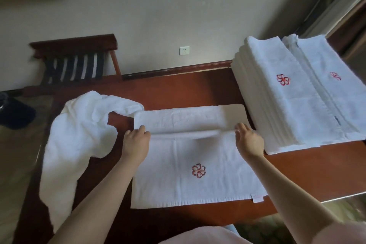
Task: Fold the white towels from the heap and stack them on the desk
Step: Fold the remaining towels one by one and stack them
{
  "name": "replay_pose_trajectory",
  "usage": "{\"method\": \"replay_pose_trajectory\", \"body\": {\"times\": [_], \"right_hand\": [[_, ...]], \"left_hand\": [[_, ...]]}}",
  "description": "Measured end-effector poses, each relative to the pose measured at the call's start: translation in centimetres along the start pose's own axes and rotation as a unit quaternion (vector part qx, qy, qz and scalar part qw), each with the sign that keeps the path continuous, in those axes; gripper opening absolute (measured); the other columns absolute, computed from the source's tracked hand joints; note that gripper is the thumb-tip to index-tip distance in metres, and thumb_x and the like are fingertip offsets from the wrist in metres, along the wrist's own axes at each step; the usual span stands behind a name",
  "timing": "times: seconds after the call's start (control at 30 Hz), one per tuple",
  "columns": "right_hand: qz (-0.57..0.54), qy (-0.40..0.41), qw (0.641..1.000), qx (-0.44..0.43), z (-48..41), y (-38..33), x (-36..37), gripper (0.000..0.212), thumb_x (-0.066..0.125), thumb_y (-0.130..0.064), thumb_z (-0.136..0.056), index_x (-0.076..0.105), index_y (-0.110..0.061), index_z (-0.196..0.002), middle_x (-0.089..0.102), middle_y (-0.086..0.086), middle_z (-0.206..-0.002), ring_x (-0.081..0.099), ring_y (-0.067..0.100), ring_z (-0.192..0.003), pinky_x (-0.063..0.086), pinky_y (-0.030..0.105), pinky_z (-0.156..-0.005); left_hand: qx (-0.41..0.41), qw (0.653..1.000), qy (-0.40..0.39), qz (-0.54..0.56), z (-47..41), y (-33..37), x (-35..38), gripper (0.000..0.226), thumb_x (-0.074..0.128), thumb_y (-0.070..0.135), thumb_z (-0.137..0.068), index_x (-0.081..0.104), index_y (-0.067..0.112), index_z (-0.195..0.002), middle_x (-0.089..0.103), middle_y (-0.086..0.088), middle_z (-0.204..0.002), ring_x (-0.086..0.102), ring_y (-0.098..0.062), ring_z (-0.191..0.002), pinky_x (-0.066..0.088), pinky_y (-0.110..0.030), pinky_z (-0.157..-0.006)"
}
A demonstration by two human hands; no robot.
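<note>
Fingers of left hand (136, 140) and right hand (248, 141) pinch the fold of the white towel with red flower logo (198, 184), flat on reddish wooden surface (297, 170) between crumpled white heap (79, 125) and folded white stack (287, 101)

Your bare left arm runs up from 7 o'clock toward 1 o'clock. Your left hand (136, 140) is back-up, its fingers curled onto the folded edge of the towel (168, 174). Your right arm runs from 4 o'clock toward 11 o'clock. Your right hand (248, 140) pinches the same fold, level with the left.
</note>
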State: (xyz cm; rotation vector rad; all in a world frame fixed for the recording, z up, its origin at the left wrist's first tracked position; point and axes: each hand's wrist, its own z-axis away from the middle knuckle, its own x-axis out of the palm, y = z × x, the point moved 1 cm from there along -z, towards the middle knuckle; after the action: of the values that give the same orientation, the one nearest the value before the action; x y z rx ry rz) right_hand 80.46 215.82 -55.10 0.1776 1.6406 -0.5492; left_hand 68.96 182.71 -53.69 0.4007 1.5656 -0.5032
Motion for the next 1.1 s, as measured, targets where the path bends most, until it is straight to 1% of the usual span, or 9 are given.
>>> {"method": "replay_pose_trajectory", "body": {"times": [0.1,0.2,0.27,0.4,0.6,0.73,0.83,0.97,1.1], "right_hand": [[-0.057,0.055,0.997,0.003,-4.1,-1.8,-2.8,0.009,0.056,-0.01,-0.092,0.063,-0.007,-0.097,0.067,0.013,-0.091,0.06,0.038,-0.067,0.035,0.031,-0.055],[-0.097,0.061,0.993,-0.003,-9.3,-3.3,-5.3,0.014,0.052,-0.011,-0.094,0.061,-0.006,-0.104,0.066,0.013,-0.099,0.061,0.038,-0.081,0.044,0.038,-0.065],[-0.112,0.064,0.992,-0.01,-12.7,-4.0,-6.6,0.016,0.049,-0.012,-0.095,0.06,-0.005,-0.104,0.066,0.013,-0.1,0.059,0.038,-0.085,0.047,0.039,-0.067],[-0.109,0.038,0.993,-0.012,-18.8,-5.2,-8.2,0.016,0.046,-0.012,-0.096,0.059,-0.005,-0.103,0.066,0.013,-0.098,0.057,0.036,-0.087,0.044,0.036,-0.065],[-0.105,0.002,0.994,-0.006,-22.0,-5.6,-7.0,0.018,0.044,-0.007,-0.094,0.06,-0.006,-0.1,0.066,0.011,-0.088,0.055,0.033,-0.087,0.037,0.032,-0.063],[-0.114,-0.01,0.993,0.009,-19.3,-4.9,-5.6,0.018,0.042,-0.008,-0.094,0.059,-0.011,-0.099,0.051,-0.004,-0.074,0.049,0.029,-0.091,0.051,0.036,-0.062],[-0.093,0.012,0.996,-0.008,-16.1,-4.2,-4.9,0.013,0.044,-0.01,-0.095,0.057,-0.011,-0.098,0.058,0.002,-0.085,0.052,0.029,-0.069,0.043,0.032,-0.053],[-0.077,0.036,0.996,-0.03,-11.5,-2.9,-4.2,0.01,0.049,-0.009,-0.092,0.059,-0.007,-0.095,0.064,0.007,-0.091,0.059,0.035,-0.072,0.039,0.031,-0.051],[-0.059,0.021,0.998,-0.031,-7.5,-1.7,-3.3,0.01,0.051,-0.007,-0.091,0.06,-0.006,-0.092,0.064,0.008,-0.089,0.059,0.035,-0.071,0.041,0.031,-0.05]], "left_hand": [[-0.069,0.997,-0.03,-0.025,-4.1,-0.9,-3.6,0.029,0.075,-0.011,-0.042,0.062,0.004,-0.062,0.057,-0.012,-0.073,0.051,-0.025,-0.041,0.036,-0.025,-0.043],[-0.208,0.977,-0.048,0.003,-8.8,-1.9,-5.7,0.032,0.058,-0.004,-0.081,0.062,0.011,-0.108,0.061,-0.007,-0.108,0.064,-0.026,-0.084,0.044,-0.028,-0.057],[-0.267,0.961,-0.028,0.06,-11.7,-2.3,-6.8,0.028,0.049,-0.003,-0.089,0.061,0.009,-0.111,0.064,-0.011,-0.109,0.063,-0.03,-0.094,0.049,-0.032,-0.065],[-0.304,0.944,0.017,0.126,-16.5,-3.5,-8.0,0.022,0.045,-0.001,-0.093,0.062,0.006,-0.106,0.065,-0.016,-0.106,0.062,-0.036,-0.098,0.056,-0.04,-0.077],[-0.296,0.944,0.013,0.149,-19.1,-4.7,-6.6,0.019,0.048,0.0,-0.094,0.06,0.003,-0.109,0.063,-0.017,-0.109,0.063,-0.034,-0.099,0.057,-0.041,-0.081],[-0.28,0.947,0.01,0.159,-17.4,-4.5,-4.6,0.019,0.05,0.002,-0.094,0.059,0.002,-0.11,0.062,-0.016,-0.109,0.061,-0.032,-0.097,0.056,-0.039,-0.078],[-0.246,0.954,0.025,0.168,-15.2,-4.4,-3.7,0.019,0.047,0.003,-0.094,0.06,0.002,-0.108,0.059,-0.017,-0.11,0.06,-0.032,-0.094,0.051,-0.034,-0.073],[-0.177,0.972,0.036,0.15,-11.7,-4.3,-3.2,0.018,0.047,0.004,-0.092,0.06,0.002,-0.104,0.059,-0.015,-0.103,0.059,-0.03,-0.081,0.044,-0.032,-0.064],[-0.127,0.985,0.01,0.117,-8.3,-3.2,-2.3,0.019,0.049,0.007,-0.091,0.061,0.001,-0.105,0.062,-0.015,-0.1,0.06,-0.031,-0.083,0.045,-0.034,-0.065]]}}
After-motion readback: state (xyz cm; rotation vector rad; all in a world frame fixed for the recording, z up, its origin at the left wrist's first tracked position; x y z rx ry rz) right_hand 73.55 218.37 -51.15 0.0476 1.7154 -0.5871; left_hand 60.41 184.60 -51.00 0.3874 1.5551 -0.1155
